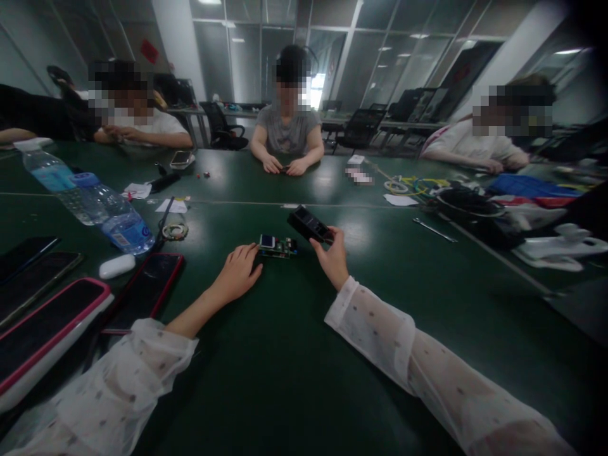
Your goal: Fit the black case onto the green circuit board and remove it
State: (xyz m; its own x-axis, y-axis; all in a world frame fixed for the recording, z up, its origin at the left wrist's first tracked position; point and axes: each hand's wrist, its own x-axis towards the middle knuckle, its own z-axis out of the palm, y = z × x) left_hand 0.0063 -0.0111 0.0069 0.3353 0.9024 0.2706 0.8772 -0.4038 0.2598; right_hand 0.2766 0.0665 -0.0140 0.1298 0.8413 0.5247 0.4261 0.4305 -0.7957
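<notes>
A small circuit board [278, 246] with a little screen at its left end lies on the green table in front of me. My left hand [239, 271] rests palm down beside it, fingers stretched out and their tips at the board's left edge. Between the thumb and fingers of my right hand [334, 254] is a black plastic case [308, 224], tilted and raised just off the table, to the right of the board. The case's inside is too dark to make out.
Two water bottles [116, 215], a white earbud case [117, 266] and several phones [149, 288] lie at left. A coiled cable [175, 231] is nearby. At right are a metal wrench-like tool [434, 230] and tangled cables [403, 185]. Across the table [266, 380] sit several people [287, 130].
</notes>
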